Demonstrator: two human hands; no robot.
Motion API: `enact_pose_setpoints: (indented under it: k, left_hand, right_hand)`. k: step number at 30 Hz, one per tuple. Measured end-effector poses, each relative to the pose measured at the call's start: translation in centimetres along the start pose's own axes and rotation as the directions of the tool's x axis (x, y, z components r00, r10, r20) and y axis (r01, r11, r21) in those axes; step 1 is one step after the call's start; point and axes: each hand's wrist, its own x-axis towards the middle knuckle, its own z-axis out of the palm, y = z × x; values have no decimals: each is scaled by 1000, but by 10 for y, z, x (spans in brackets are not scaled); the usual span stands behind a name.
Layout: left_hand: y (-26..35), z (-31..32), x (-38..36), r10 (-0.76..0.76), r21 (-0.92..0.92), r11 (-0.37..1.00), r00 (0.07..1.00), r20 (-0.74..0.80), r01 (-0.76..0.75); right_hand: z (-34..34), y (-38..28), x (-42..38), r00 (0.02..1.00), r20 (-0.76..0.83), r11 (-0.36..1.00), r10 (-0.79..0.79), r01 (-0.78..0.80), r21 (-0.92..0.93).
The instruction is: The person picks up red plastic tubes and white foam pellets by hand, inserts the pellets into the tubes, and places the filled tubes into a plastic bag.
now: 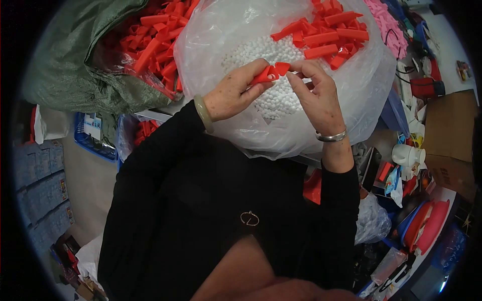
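Over a large clear plastic bag (206,47), my left hand (235,92) grips a red plastic piece (264,75) between thumb and fingers. The thumb and index finger of my right hand (316,90) are bent close together at the right end of that piece; what they pinch is too small to make out. Beneath both hands, many small white balls (271,103) fill the bag's middle. A heap of red pieces (326,37) lies at the bag's upper right.
A green woven sack (65,75) with more red pieces (150,47) stands at the upper left. Below it is a blue basket (95,150). On the right are a cardboard box (449,140), a white bottle (406,155) and round red and pink items (433,226).
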Motion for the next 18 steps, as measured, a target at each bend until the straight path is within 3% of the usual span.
enact_pose_setpoints:
  k: [2, 3, 5, 9, 11, 12, 16, 18]
  left_hand:
    - [1, 0, 0, -7, -27, 1000, 1000, 10, 7]
    - [1, 0, -1, -17, -55, 998, 1000, 23, 18]
    - [1, 1, -3, -1, -45, 999, 1000, 23, 2]
    - [3, 3, -5, 83, -21, 996, 996, -40, -84]
    - [7, 3, -4, 153, 28, 988, 984, -91, -151]
    - [9, 4, -4, 218, 82, 975, 965, -144, -207]
    - [22, 2, -8, 205, 78, 977, 970, -128, -196]
    - [21, 0, -10, 230, 165, 964, 964, -136, -207]
  right_hand:
    - [2, -3, -4, 966, 140, 868, 218, -257, 424]
    - [5, -6, -6, 966, 142, 869, 216, -257, 424]
    - [13, -15, -10, 995, -45, 938, 84, -63, 341]
    - [17, -23, -18, 993, -57, 978, -104, 113, 176]
    - [24, -36, -24, 930, -28, 899, -367, 348, -265]
    - [29, -40, -28, 919, -46, 883, -391, 360, -302]
    - [37, -48, -37, 912, -79, 860, -402, 346, -375]
    - [40, -53, -38, 906, -78, 831, -415, 343, -439]
